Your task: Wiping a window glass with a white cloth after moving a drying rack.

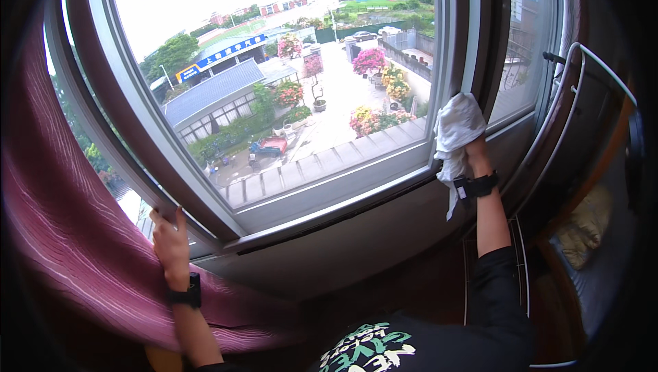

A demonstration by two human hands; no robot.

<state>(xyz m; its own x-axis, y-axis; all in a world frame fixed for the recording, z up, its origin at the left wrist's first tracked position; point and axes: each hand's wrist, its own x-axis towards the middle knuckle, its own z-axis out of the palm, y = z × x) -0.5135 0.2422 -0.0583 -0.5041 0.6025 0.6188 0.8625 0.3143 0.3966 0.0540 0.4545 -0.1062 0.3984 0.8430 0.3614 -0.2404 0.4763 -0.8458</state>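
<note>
A white cloth (459,124) is bunched over my right hand (477,150), which presses it against the window frame (465,53) at the right side of the large pane; one end of the cloth hangs down past the wrist. The fingers are hidden under the cloth. At the lower left, my left hand (170,241) rests with spread fingers on the lower part of another frame upright (172,212), beside the pink curtain (97,248). Nothing shows in that hand. Each wrist bears a black band.
The window sill (329,202) runs between the two hands. At the right stand a white metal rack (581,84) and a beige fabric item (586,223). Through the window pane (308,89) a yard with flowering shrubs and low buildings shows.
</note>
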